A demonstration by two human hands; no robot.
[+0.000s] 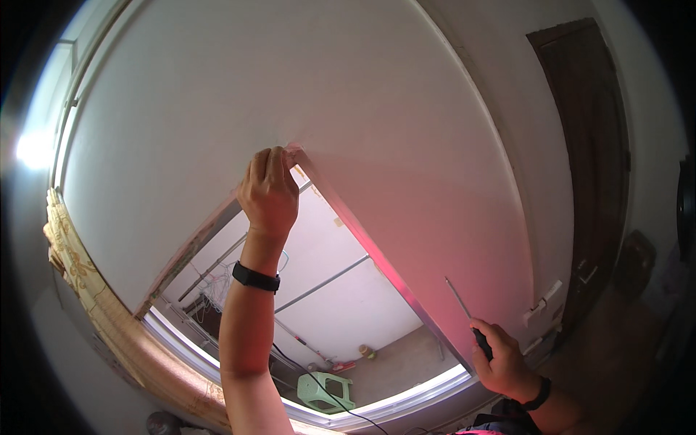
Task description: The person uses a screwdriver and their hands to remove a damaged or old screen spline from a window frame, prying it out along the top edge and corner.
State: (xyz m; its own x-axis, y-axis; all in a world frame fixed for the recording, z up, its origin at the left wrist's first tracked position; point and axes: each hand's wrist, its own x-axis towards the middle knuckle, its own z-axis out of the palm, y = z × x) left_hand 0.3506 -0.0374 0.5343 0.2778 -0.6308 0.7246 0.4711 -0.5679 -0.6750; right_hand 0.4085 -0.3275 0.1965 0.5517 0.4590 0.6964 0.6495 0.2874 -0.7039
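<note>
Screwdriver (pixel 467 319) sits in our right hand (pixel 504 362), low at the right of the view, shaft pointing up toward the wall (pixel 406 130). Fingers clenched round the dark handle; thin metal shaft free. We'd judge it light and stiff, handle grippy enough, tip slim and easy to slip off a screw. Best held by the handle as now, not the shaft.

Left hand (pixel 270 192) is up at the top corner of the opening, fingers curled over the frame edge (pixel 362 246) where the two sides meet. It's grasping the edge itself, nothing loose in it. Black wristband (pixel 255 277) on that arm, another on the right wrist.

Surface: smooth pale wall, with a metal strip running down the right side of the opening. We'd call the strip rigid, edge possibly sharp.

Room: through the opening we see a bare pale space with thin rods, loose wires, a green plastic stool (pixel 325 391) and a cable running to it. Patterned curtain (pixel 80 275) at left by bright light, dark door (pixel 594 145) at right, wall switches (pixel 542 304) beside it.
</note>
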